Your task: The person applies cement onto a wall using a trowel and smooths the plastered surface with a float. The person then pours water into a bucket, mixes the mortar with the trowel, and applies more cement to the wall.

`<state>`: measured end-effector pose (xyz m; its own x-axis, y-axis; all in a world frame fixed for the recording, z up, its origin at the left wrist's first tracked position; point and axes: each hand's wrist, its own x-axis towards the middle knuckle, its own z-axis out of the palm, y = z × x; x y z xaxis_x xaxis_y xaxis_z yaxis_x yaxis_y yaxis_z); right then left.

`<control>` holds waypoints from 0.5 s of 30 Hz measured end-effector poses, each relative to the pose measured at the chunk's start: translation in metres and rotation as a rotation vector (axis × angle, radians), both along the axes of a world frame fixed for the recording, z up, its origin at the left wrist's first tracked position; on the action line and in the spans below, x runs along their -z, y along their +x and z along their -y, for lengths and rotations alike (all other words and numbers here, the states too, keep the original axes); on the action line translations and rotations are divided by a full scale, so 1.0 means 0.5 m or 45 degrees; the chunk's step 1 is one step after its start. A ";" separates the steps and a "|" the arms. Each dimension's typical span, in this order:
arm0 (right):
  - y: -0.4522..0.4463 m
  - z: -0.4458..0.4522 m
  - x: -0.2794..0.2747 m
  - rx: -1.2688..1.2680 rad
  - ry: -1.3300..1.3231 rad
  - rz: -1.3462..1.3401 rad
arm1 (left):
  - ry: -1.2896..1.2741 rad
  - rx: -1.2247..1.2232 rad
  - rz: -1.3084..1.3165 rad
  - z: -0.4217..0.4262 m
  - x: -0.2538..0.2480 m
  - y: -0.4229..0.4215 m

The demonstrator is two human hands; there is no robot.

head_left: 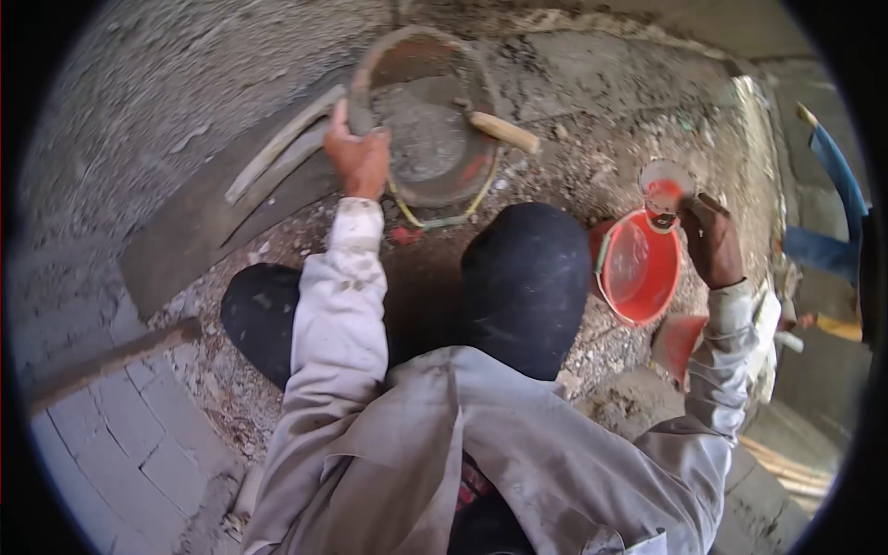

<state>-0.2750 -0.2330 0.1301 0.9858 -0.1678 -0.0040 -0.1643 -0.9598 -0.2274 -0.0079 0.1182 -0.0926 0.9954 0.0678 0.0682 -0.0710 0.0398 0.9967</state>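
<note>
Just over the red bucket's (pixel 649 294) far rim, a small cup (pixel 662 188) lies L of the R hand (pixel 714 242), fingers closed on its edge. L hand (pixel 358 155), farther off, curls at the pan's (pixel 451 191) L rim; grip unclear. Cup's round face is twd cam; long axis foreshortened, can't tell.
</note>
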 end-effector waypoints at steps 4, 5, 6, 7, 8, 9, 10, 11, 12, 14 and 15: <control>0.121 -0.089 -0.050 -0.250 0.068 0.092 | -0.101 0.096 -0.079 -0.006 -0.037 -0.008; 0.134 -0.100 -0.055 -0.253 0.094 0.079 | -0.102 0.082 -0.088 -0.005 -0.044 -0.010; 0.138 -0.108 -0.054 -0.231 0.118 0.106 | -0.126 0.083 -0.083 -0.005 -0.043 -0.009; 0.140 -0.115 -0.051 -0.208 0.144 0.130 | -0.148 0.083 -0.081 -0.005 -0.040 -0.008; 0.139 -0.119 -0.045 -0.187 0.170 0.152 | -0.171 0.083 -0.080 -0.006 -0.037 -0.007; 0.129 -0.118 -0.036 -0.144 0.224 0.183 | -0.146 0.087 -0.081 -0.008 -0.037 -0.005; 0.114 -0.115 -0.028 -0.088 0.208 0.183 | -0.122 0.091 -0.084 -0.011 -0.036 -0.005; 0.094 -0.108 -0.022 -0.031 0.192 0.181 | -0.098 0.095 -0.089 -0.013 -0.035 -0.004; 0.069 -0.101 -0.014 0.026 0.175 0.177 | -0.086 0.094 -0.095 -0.015 -0.038 -0.005; 0.006 -0.076 0.007 0.170 0.167 0.146 | -0.058 0.095 -0.112 -0.013 -0.046 -0.003; -0.032 -0.060 0.017 0.237 0.166 0.123 | -0.087 0.090 -0.107 -0.013 -0.042 -0.003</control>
